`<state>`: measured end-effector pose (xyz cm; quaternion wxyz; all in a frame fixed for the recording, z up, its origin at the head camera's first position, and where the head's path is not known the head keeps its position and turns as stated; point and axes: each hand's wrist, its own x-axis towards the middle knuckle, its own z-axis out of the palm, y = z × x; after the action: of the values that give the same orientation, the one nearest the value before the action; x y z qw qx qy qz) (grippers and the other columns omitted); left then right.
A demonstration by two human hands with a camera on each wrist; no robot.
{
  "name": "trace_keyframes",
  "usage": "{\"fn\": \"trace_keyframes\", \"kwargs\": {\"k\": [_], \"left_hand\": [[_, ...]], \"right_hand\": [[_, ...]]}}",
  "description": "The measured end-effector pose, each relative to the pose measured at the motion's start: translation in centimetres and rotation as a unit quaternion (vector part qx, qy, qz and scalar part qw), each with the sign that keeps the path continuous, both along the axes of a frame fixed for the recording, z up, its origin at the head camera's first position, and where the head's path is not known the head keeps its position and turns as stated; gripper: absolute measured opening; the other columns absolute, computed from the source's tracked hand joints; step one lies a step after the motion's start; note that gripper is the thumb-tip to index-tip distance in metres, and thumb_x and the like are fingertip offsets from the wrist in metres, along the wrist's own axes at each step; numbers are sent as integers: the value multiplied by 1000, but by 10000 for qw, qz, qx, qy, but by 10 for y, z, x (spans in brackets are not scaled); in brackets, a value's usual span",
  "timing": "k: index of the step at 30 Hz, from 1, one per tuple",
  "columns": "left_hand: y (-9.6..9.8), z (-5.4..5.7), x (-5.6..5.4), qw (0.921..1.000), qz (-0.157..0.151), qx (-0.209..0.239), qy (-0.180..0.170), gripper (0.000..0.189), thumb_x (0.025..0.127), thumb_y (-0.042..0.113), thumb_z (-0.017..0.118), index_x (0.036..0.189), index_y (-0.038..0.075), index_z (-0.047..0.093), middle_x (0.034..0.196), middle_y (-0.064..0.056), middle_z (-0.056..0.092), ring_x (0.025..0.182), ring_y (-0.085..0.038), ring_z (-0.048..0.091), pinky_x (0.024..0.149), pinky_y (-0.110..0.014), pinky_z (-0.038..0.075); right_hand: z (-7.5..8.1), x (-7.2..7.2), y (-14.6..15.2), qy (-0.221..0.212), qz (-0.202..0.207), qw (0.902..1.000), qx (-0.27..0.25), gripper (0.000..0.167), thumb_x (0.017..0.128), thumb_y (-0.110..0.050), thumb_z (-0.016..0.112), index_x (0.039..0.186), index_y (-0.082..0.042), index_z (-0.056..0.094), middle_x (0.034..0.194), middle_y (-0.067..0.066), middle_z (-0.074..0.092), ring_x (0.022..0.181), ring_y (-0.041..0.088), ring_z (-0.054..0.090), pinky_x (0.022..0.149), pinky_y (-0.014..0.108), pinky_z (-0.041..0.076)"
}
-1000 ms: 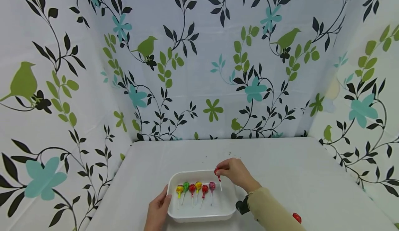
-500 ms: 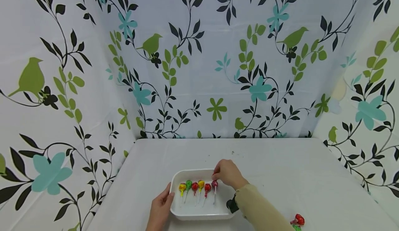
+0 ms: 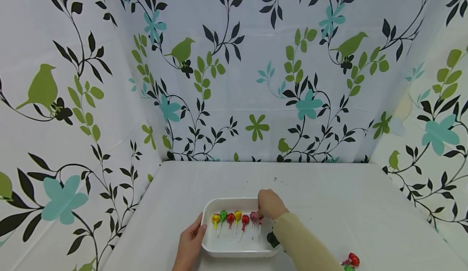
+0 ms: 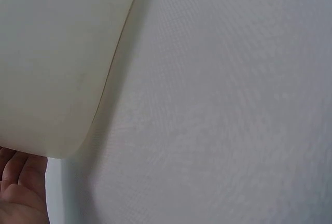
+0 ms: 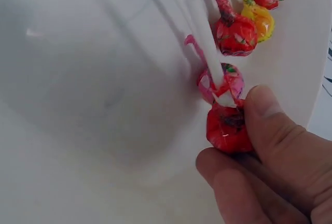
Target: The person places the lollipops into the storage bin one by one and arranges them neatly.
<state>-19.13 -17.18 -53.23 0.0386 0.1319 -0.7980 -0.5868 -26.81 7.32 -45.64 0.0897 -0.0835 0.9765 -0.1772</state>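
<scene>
In the head view a white tray holds a row of wrapped lollipops with their sticks toward me: yellow, green, red and others. My left hand grips the tray's left side, its thumb by the rim; the left wrist view shows fingers at the tray's edge. Over the right end of the row, my right hand pinches a red lollipop by its head, between thumb and fingers. That head is close beside a pink lollipop; whether they touch I cannot tell.
On the white table, a red lollipop and a partly cut-off green one lie at the lower right. A black wrist device hangs over the tray's right side. Patterned curtains stand behind and at both sides.
My right hand has carried the red lollipop from above the tray's far right down into the row, right of the pink one. My left hand stays on the tray. The head view has shifted slightly.
</scene>
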Motion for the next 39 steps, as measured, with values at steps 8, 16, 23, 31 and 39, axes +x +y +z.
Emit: {"fn": "trace_keyframes", "kwargs": {"k": [8,16,23,31,39], "left_hand": [[-1,1,0,10000,-25,10,20,47,104,12,57,148,0,47,155,-17,46,144,-41,44,109,-45,50],[1,0,1,10000,4,-19,70,46,104,11,57,148,0,48,154,-17,47,143,-40,46,108,-44,51],[0,0,1,10000,3,-16,74,46,103,10,57,147,0,49,154,-17,47,143,-41,46,108,-43,51],[-1,1,0,10000,-30,-62,47,47,104,13,58,148,1,48,154,-17,47,143,-41,46,108,-43,51],[-1,-1,0,10000,-14,-64,16,46,103,11,58,147,0,49,154,-17,47,142,-41,46,106,-42,53]], "right_hand": [[-4,-1,-2,39,68,9997,236,29,73,-6,91,76,-4,63,68,4,62,62,16,56,60,30,56],[-17,-4,-2,175,29,9997,162,36,70,0,92,96,2,68,87,11,71,72,18,60,78,39,64],[-18,-6,-5,115,-47,9998,145,34,70,3,90,96,2,68,87,12,71,72,18,59,73,37,63],[-19,-6,-4,90,-51,9999,76,29,73,5,88,94,1,68,85,11,70,70,18,58,68,35,61],[-23,-6,-3,185,-33,9998,80,27,73,5,87,92,0,68,83,10,68,70,18,56,70,36,61]]}}
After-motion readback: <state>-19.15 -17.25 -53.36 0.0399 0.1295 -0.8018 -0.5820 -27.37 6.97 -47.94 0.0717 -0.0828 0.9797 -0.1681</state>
